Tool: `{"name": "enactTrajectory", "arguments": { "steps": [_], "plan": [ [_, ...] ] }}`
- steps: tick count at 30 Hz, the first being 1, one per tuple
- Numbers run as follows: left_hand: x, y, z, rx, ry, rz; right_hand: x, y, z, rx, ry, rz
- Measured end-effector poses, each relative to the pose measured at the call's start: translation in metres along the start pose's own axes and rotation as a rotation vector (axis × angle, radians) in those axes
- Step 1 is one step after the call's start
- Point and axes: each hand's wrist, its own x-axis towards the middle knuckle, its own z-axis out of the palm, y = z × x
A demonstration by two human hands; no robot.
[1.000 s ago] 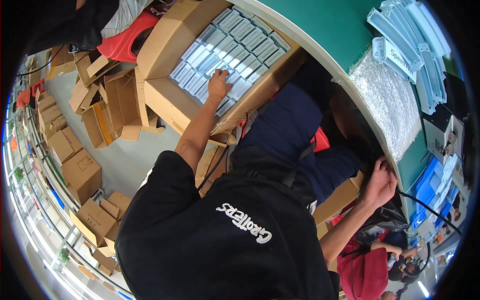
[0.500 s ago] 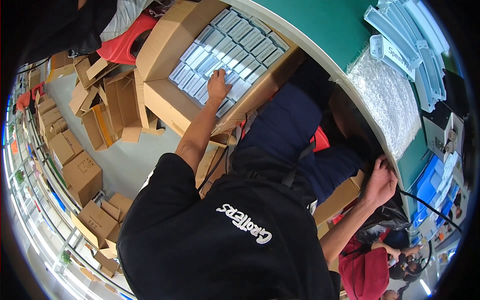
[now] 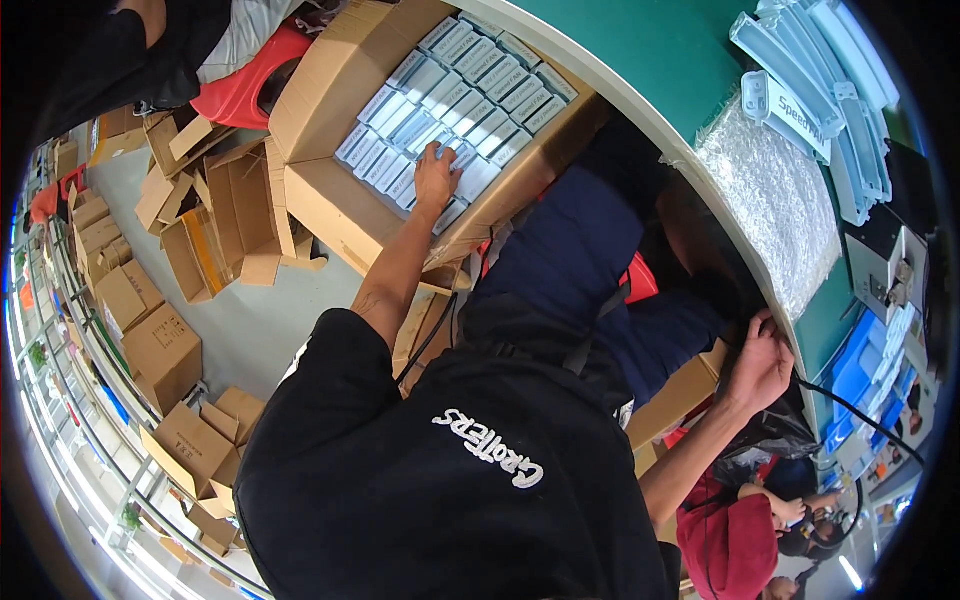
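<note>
An open cardboard carton (image 3: 345, 208) stands ahead of me, packed with rows of pale blue plastic pieces (image 3: 498, 78) with lettering on their faces. Over the nearer rows lies my left hand (image 3: 436, 180), its fingers apart and bent down onto the pieces; the fingertips are partly lost among them, and no piece is lifted. My right hand (image 3: 762, 368) is at the curved edge of the green-topped table (image 3: 625, 50), fingers curled against that edge.
Loose pale blue plastic parts (image 3: 800, 90) are heaped on the table beside bubble wrap (image 3: 770, 195). A black cable (image 3: 860, 418) crosses near my right hand. Empty cartons (image 3: 235, 215) litter the floor at left, near a red stool (image 3: 250, 85). Another person in dark red (image 3: 728, 540) sits at lower right.
My left hand has shifted very slightly over the pieces. My right hand stays at the table edge. The person at lower right has moved a little.
</note>
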Motion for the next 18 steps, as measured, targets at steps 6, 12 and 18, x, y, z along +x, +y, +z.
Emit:
{"name": "enactTrajectory", "arguments": {
  "steps": [6,12,18],
  "plan": [
    [0.004,0.001,-0.006,-0.079,-0.079,-0.099,0.0,-0.001,-0.001,-0.007,0.045,-0.019],
    [0.004,0.002,-0.002,-0.03,0.028,-0.016,0.0,-0.001,-0.002,0.009,0.004,-0.004],
    [-0.005,0.013,-0.006,-0.016,-0.036,0.031,0.001,-0.001,-0.002,0.023,-0.003,0.003]
  ]
}}
